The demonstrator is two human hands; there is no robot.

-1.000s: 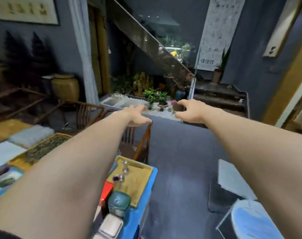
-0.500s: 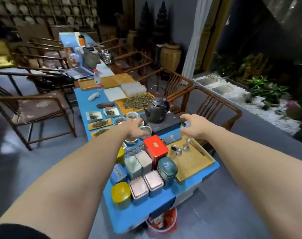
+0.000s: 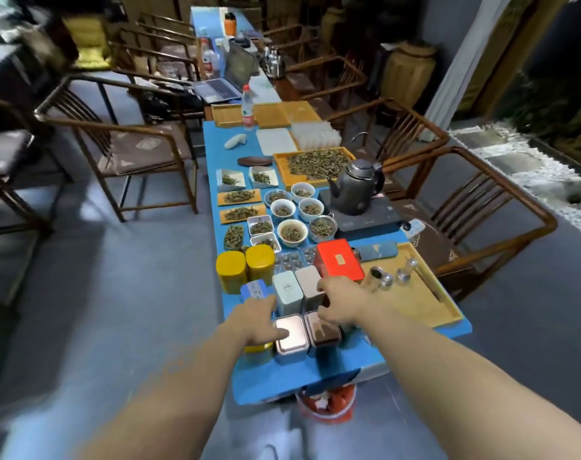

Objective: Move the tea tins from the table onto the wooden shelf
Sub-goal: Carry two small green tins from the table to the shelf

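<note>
Hands now lower vs. 0.5 s ago, over tins at desk (image 3: 315, 370) front. Left hand (image 3: 259, 322) spread, fingertips touching pink-lidded tin (image 3: 290, 336). Right hand (image 3: 340, 302) fingers curled above brown-lidded tin (image 3: 322, 332); contact unclear.

Tea tins (image 3: 290, 336) clustered at near end of table (image 3: 315, 373), toward left edge. Wooden tray (image 3: 422, 303) at near right corner — small metal pieces on it. Kettle (image 3: 357, 185) on hotplate (image 3: 365, 217) by right edge, behind tray. Tea bowls (image 3: 292, 232) left of hotplate, mid-table. Laptop (image 3: 229, 81) at far end — armchairs (image 3: 123, 147) along both sides.
</note>
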